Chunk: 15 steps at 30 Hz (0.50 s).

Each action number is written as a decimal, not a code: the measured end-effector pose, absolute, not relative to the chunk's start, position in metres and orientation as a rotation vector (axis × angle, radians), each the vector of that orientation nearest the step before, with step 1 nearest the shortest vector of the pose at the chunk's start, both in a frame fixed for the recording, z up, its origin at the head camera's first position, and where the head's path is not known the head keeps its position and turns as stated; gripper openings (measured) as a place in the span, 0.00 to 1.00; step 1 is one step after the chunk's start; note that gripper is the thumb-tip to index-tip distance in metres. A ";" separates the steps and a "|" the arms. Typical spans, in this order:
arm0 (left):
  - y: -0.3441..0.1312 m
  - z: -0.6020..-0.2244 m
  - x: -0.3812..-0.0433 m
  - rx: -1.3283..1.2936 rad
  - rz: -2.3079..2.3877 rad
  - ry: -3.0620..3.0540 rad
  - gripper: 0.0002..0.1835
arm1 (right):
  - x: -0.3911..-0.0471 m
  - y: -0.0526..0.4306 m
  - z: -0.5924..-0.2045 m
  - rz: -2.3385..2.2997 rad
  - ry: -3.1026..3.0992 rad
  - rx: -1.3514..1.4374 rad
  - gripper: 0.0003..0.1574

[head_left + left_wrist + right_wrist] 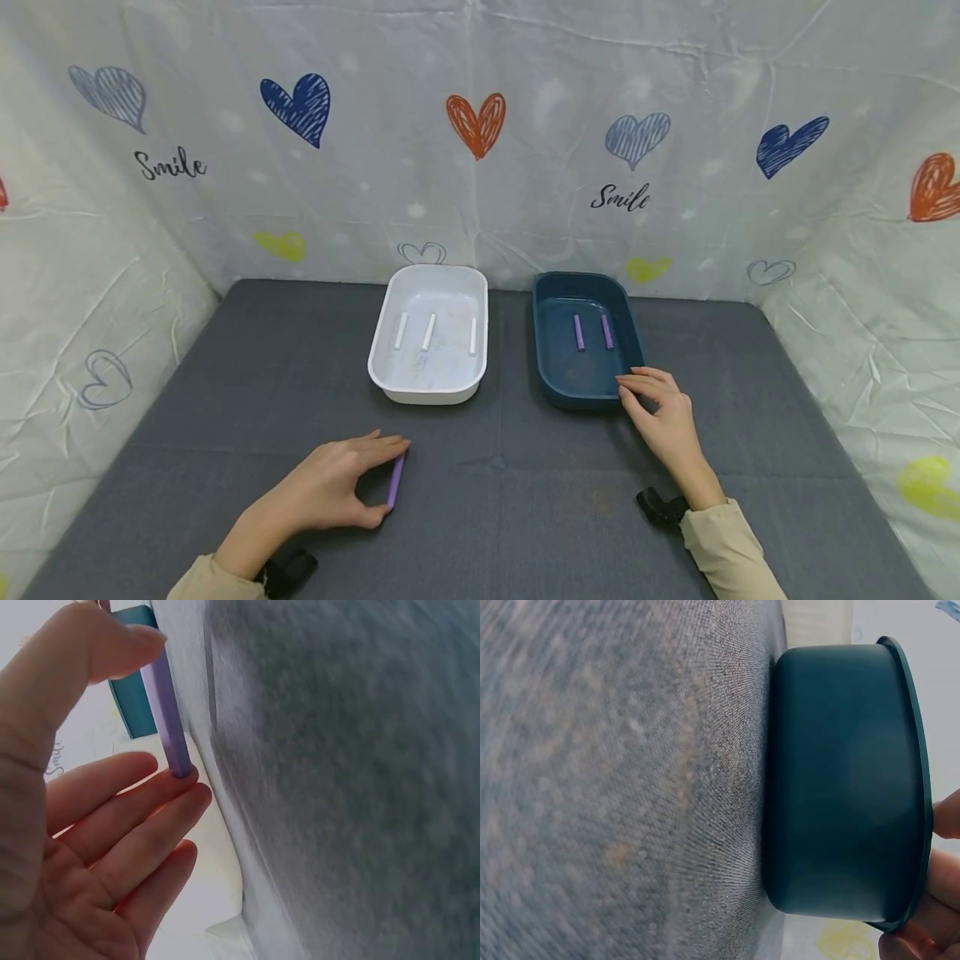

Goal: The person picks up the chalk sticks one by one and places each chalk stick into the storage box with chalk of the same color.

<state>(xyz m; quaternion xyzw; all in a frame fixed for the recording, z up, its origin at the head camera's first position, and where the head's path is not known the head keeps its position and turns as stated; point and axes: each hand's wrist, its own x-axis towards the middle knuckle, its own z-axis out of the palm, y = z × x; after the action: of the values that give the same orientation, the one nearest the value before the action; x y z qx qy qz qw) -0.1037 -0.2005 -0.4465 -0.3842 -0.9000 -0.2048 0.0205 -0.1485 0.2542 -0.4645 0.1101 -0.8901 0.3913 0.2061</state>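
My left hand (333,483) pinches a purple chalk stick (396,481) by its two ends, thumb at one and fingertips at the other, in front of the white tray (427,397). In the left wrist view the purple chalk stick (166,712) spans from thumb to fingers. My right hand (663,421) holds the near right corner of the dark teal tray (573,379) by its rim, as the right wrist view of the teal tray (847,780) shows. Two purple chalk sticks (579,332) lie in the teal tray. White chalk sticks (428,332) lie in the white tray.
Both trays stand side by side at the back of a table with a dark grey cloth (495,517). Behind and beside it hangs a pale curtain (540,183) printed with hearts. Each wrist wears a black strap (662,507).
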 end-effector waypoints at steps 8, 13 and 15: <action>-0.192 -0.447 -0.105 -1.132 -0.653 -2.798 0.36 | -0.149 0.254 -0.464 1.098 -2.474 0.313 0.12; -0.186 -0.446 -0.106 -1.089 -0.661 -2.818 0.37 | -0.149 0.254 -0.465 1.095 -2.476 0.308 0.12; -0.184 -0.446 -0.107 -1.085 -0.665 -2.819 0.36 | -0.149 0.254 -0.465 1.090 -2.478 0.306 0.12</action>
<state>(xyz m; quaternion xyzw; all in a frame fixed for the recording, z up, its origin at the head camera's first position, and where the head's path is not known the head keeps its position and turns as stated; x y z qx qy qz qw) -0.1072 -0.1837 -0.4460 -0.3507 -0.9112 -0.2150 0.0245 -0.1488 0.2539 -0.4646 0.1101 -0.8899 0.3913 0.2070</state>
